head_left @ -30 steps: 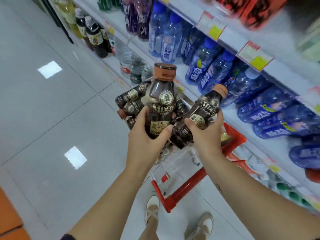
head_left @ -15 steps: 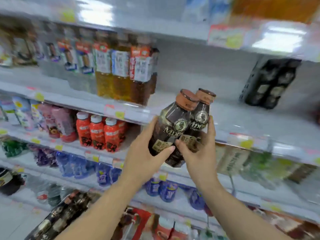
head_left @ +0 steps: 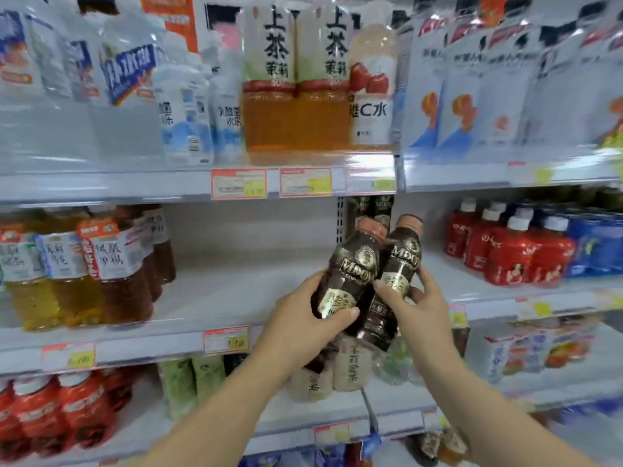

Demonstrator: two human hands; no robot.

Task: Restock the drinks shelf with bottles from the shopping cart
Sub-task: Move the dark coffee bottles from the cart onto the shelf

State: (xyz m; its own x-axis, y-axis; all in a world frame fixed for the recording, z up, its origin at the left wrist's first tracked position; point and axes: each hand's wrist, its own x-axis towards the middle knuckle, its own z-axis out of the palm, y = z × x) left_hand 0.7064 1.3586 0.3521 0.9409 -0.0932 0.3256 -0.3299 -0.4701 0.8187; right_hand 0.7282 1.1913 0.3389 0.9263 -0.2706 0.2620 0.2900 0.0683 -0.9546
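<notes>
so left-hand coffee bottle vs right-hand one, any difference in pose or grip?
The left-hand bottle sits nearer the camera and overlaps the right-hand bottle; its cap is lower. The left hand wraps the left-hand bottle's lower body from the left; the right hand holds the right-hand bottle mid-label from the right. Both are dark brown with tan caps, tilted right, in front of the shelf gap.

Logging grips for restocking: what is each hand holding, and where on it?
Left hand grips one coffee bottle around its lower body; right hand grips the other coffee bottle likewise.
</notes>
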